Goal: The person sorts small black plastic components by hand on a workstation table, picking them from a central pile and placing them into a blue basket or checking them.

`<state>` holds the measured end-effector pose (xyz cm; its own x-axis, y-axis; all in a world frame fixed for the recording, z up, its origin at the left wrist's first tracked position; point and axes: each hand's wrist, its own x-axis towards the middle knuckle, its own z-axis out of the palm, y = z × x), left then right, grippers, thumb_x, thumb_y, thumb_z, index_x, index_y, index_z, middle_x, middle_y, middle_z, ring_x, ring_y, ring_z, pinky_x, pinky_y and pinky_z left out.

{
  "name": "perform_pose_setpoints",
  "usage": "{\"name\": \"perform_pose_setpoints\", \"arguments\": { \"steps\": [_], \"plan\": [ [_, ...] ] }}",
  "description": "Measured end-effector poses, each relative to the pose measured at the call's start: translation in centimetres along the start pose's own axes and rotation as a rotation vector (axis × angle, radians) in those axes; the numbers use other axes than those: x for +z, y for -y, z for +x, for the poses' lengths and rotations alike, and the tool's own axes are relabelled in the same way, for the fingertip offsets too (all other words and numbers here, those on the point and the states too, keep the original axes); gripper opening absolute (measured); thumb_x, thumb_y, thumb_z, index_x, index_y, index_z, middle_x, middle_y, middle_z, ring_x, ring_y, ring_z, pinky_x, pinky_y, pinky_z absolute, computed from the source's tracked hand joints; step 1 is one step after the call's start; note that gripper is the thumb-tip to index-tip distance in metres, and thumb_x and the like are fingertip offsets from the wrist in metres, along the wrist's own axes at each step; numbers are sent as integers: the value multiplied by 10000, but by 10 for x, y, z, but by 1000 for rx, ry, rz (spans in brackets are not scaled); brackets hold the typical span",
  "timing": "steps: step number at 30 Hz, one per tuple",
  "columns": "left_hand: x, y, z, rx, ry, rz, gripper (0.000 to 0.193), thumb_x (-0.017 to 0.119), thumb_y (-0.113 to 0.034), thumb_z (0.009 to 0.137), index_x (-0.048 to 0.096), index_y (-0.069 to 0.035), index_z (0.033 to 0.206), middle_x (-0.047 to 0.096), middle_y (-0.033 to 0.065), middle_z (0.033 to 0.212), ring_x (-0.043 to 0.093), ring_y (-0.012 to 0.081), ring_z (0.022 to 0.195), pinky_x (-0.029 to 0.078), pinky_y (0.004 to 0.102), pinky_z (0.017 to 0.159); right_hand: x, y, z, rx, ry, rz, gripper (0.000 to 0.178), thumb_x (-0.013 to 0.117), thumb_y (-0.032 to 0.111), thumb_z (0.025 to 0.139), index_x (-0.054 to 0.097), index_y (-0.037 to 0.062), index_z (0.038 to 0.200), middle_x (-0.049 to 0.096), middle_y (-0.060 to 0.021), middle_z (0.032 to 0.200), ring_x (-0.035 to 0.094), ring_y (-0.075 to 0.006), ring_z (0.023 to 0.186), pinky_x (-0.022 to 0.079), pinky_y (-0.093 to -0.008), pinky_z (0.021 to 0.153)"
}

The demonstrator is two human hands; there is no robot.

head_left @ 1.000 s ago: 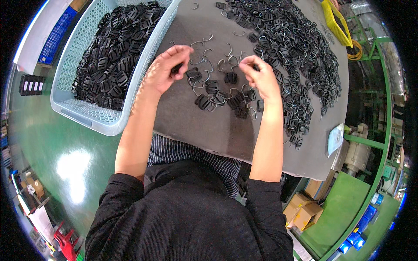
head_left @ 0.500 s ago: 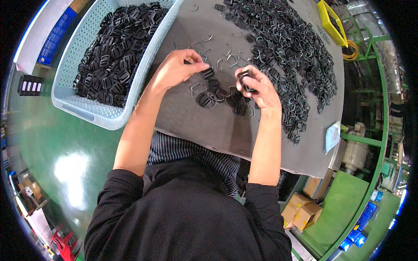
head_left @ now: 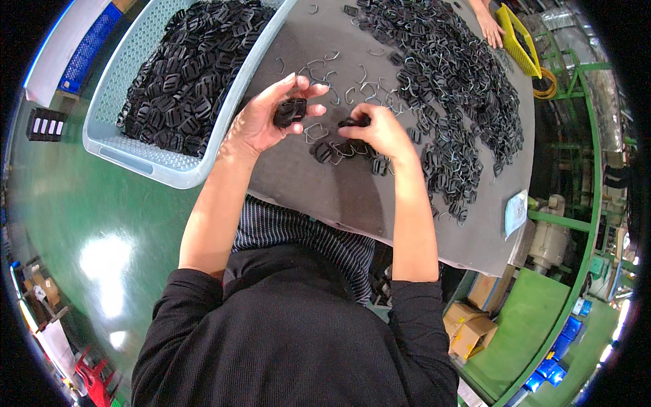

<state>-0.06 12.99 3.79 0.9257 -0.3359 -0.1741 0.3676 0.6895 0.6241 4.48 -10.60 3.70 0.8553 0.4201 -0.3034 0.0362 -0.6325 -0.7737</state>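
Observation:
My left hand (head_left: 261,121) is turned palm up above the table, its fingers curled loosely round a black plastic buckle (head_left: 290,113); whether more than one lies there I cannot tell. Over a small cluster of buckles, my right hand (head_left: 381,133) has its fingertips closed on a dark piece that looks like another buckle (head_left: 354,123). Just below the hands lie loose slotted buckles (head_left: 323,152), some with bent wire hooks. Bare metal wire hooks (head_left: 315,133) are scattered between and beyond the hands.
A light-blue crate (head_left: 146,166) full of black buckles stands at the left. A wide heap of buckles with hooks (head_left: 451,81) covers the right of the grey table (head_left: 325,197). Another person's hand (head_left: 489,30) rests near a yellow basket (head_left: 521,47). A light-blue packet (head_left: 516,214) lies at the right edge.
My left hand has turned palm up and now has a buckle in it. My right hand has moved left and down to the cluster. Another person's hand has appeared at the far right.

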Motion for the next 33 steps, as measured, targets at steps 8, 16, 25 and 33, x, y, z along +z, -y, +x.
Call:
{"name": "perform_pose_setpoints", "arguments": {
  "steps": [8,16,25,33],
  "plan": [
    [28,21,-26,30,-147,1331,276,699,-227,789,596,-59,983,508,22,568,504,128,525,392,288,459,-48,-48,-45,-314,-66,1238,196,631,257,868,545,81,878,572,-97,931,506,-133,616,325,-188,459],
    [40,43,-20,77,-188,1652,316,743,-181,707,555,-30,911,587,120,803,585,293,758,450,400,689,-77,-71,-47,242,-341,-331,508,790,286,640,600,143,1089,658,-84,816,640,-244,818,481,-370,747],
    [85,-18,-58,396,-169,1515,210,737,-93,709,559,-18,792,531,50,728,488,129,604,402,268,559,-78,-63,-42,379,-225,-608,506,821,291,593,589,135,1015,670,-90,877,633,-275,906,485,-400,757],
    [67,-96,-85,1085,-745,2168,229,690,-167,774,597,-55,950,606,84,979,592,252,904,474,357,777,-62,-47,-44,245,-421,-701,367,756,291,689,636,84,967,668,-113,916,628,-286,928,487,-400,794]
  ]
}}
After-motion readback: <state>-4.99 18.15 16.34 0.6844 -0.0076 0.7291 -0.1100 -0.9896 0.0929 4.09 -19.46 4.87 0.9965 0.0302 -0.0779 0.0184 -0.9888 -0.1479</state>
